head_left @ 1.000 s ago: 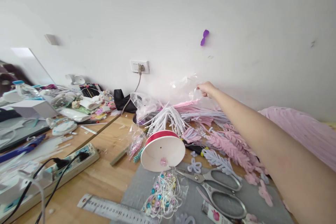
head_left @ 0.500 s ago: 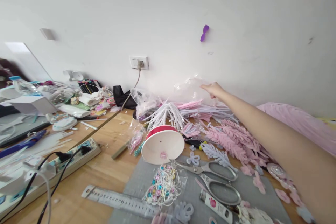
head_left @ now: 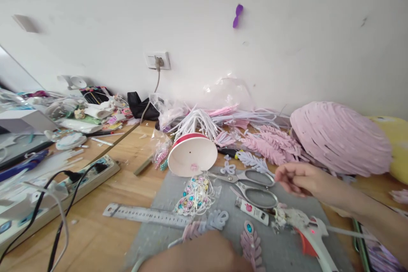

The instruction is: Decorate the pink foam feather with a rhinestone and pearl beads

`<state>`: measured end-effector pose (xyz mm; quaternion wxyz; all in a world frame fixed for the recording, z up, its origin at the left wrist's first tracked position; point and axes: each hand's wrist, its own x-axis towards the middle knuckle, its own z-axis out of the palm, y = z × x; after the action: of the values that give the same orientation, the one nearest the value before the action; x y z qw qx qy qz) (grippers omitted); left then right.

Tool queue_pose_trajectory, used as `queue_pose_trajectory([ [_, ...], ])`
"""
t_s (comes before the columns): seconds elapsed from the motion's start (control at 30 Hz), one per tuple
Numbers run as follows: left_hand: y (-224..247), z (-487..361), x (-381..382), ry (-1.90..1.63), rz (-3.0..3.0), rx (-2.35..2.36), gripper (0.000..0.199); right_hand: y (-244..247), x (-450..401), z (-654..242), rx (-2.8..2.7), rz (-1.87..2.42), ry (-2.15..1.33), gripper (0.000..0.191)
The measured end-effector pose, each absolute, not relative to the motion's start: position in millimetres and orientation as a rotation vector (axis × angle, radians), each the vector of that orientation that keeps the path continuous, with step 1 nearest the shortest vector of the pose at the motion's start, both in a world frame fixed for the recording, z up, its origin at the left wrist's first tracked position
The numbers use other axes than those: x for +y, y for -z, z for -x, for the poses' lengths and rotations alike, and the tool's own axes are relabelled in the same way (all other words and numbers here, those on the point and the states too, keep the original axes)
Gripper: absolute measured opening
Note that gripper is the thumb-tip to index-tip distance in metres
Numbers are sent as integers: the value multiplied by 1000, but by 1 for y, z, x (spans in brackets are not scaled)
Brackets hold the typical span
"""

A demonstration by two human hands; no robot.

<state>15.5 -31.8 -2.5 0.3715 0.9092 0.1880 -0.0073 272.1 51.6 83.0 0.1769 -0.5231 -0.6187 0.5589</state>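
Observation:
My right hand point(head_left: 298, 178) hovers low over the grey mat point(head_left: 172, 212), just right of the steel scissors point(head_left: 255, 187). Its fingers are pinched together and I see nothing between them. A white and red glue gun point(head_left: 307, 231) lies just below it. My left hand point(head_left: 197, 255) is a blur at the bottom edge, over the mat near lavender looped pieces point(head_left: 218, 219) and a pink leaf with a teal gem point(head_left: 250, 242). Whether it holds anything is hidden by the blur.
A tipped red-rimmed paper cup point(head_left: 191, 157), a bag of beads point(head_left: 196, 193) and a ruler point(head_left: 146, 215) lie on the mat's left. Pink leaves point(head_left: 270, 146), a pink dome point(head_left: 341, 138) and a clear bag point(head_left: 228, 93) sit at the wall. A power strip point(head_left: 73, 185) lies left.
My right hand let go of the clear bag at the wall and drew back to beside the scissors. My left hand came into view at the bottom. The view tilted down.

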Motion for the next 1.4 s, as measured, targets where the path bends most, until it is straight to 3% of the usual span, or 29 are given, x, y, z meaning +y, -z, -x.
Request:
queue_pose_trajectory([
  [0.2,-11,-23,-39,-73,-2465,565,11,-52,-20,-303,-2076,2039,-549,18],
  [0.27,-13,-24,-41,-105,-2477,543,9,-41,-39,-304,-2068,2211,-411,23],
  [0.47,-14,-16,-47,-168,-2461,548,16,-21,-58,-301,-2056,2356,-438,33],
  [0.63,-13,-11,-54,-119,-2510,543,25,-16,-55,-312,-2148,2328,-694,39],
  [0.77,-12,-11,-55,-41,-2549,504,27,-13,-60,-317,-2050,2325,-734,34],
  [0.97,-12,-9,-55,-4,-2549,497,29,-17,-72,-308,-1598,2083,-1155,23],
  [1.1,-12,-8,-56,-15,-2552,507,30,-15,-83,-300,-1558,2101,-970,25],
  [1.4,-13,-6,-55,74,-2592,487,34,-13,-95,-291,-2077,2117,-510,34],
])
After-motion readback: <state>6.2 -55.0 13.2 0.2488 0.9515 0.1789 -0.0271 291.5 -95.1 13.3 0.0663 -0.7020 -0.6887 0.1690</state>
